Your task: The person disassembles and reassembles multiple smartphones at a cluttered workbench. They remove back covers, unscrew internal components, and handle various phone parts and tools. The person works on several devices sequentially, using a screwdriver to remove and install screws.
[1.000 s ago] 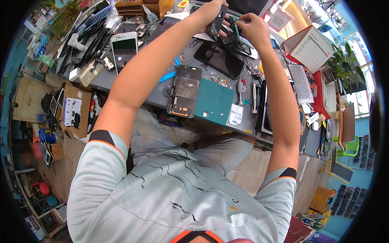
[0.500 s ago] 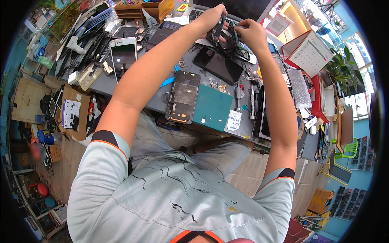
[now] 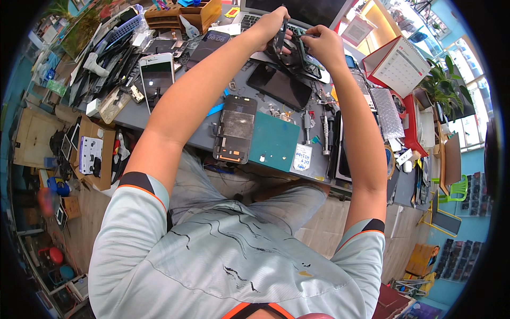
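Near the laptop (image 3: 255, 20) at the far side of the desk, my left hand (image 3: 272, 27) is closed around a dark, flat, phone-sized piece (image 3: 279, 41), held on edge. Close on its right, my right hand (image 3: 325, 48) has its fingers bent and pressed together at the upper edge of another dark phone part (image 3: 304, 53) with a greenish edge. Whether the two pieces are joined cannot be made out. A black phone (image 3: 279, 86) lies just below the hands. Nearer to me, a removed phone screen panel (image 3: 235, 130) rests back-up beside a green mat (image 3: 275, 139).
A white phone (image 3: 158, 74) and a heap of phone parts (image 3: 101, 69) crowd the left. Screwdrivers (image 3: 325, 133) lie right of the mat. Beyond my right arm stand a desk calendar (image 3: 398, 69), bubble wrap (image 3: 387, 114) and a plant (image 3: 449, 87). A wooden organizer (image 3: 204, 16) is at the back.
The whole view has shifted slightly, so the desk appears a little further left. My hands keep nearly the same hold on the dark phone parts.
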{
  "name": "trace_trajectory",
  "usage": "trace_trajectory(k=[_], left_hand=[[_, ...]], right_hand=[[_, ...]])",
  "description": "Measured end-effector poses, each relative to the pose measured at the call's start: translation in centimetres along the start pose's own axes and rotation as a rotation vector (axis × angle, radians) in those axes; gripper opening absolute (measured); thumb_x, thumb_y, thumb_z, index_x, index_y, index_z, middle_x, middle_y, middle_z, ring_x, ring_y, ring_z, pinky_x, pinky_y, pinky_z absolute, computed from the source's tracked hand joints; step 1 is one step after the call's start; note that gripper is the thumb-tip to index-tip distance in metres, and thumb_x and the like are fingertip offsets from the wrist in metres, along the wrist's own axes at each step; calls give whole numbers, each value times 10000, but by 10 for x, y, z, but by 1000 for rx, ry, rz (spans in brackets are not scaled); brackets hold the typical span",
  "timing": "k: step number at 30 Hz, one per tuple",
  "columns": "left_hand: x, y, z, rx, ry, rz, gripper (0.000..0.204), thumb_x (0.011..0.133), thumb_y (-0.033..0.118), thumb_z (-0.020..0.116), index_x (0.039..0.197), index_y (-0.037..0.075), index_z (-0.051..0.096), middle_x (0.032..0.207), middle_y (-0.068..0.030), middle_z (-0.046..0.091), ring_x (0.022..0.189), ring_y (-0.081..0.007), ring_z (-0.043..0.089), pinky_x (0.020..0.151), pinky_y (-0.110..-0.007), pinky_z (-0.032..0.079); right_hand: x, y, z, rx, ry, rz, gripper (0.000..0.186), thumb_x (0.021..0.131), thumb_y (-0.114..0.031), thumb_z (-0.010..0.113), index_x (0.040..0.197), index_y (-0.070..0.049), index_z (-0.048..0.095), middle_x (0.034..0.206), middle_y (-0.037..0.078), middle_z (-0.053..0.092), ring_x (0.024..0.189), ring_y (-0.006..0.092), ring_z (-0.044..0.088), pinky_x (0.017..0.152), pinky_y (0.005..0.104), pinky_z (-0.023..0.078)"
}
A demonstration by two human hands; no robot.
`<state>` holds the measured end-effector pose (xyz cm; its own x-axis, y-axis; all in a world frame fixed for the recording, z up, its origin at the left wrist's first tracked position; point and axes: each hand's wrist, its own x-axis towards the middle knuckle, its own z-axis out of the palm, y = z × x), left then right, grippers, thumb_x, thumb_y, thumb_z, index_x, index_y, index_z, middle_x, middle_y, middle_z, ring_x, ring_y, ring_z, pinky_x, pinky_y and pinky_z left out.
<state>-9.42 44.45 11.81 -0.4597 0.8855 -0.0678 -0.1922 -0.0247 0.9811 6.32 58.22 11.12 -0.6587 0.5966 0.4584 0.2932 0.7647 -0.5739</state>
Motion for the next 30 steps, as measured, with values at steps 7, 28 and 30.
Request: trace_trajectory(k=[7,28,30], left_hand=[[9,-2,6,-47,48,67,689,926,479,581,1319,-85,536,1141,-271,664,855,-401,731,645,-520,689],[-289,6,24,-497,-870,-215,722,1142,526,401,1604,-28,358,1243,-465,641,734,-407,783,537,-400,657],[-299,-3,20,-479,-907,-244,722,1142,524,411,1591,-41,378,1251,-471,641,728,-401,782,537,-388,647]], right_hand=[[-14,-9,-25,33,27,11,338,848,-255,856,1076,-10,809,968,157,821,832,254,800,808,360,616],[-215,-151,-187,904,-193,70,336,876,27,838,1161,28,661,1156,220,754,835,174,732,677,275,609],[-227,-162,-186,817,-302,125,330,885,-29,855,1117,27,628,1156,236,680,802,164,698,625,252,582]])
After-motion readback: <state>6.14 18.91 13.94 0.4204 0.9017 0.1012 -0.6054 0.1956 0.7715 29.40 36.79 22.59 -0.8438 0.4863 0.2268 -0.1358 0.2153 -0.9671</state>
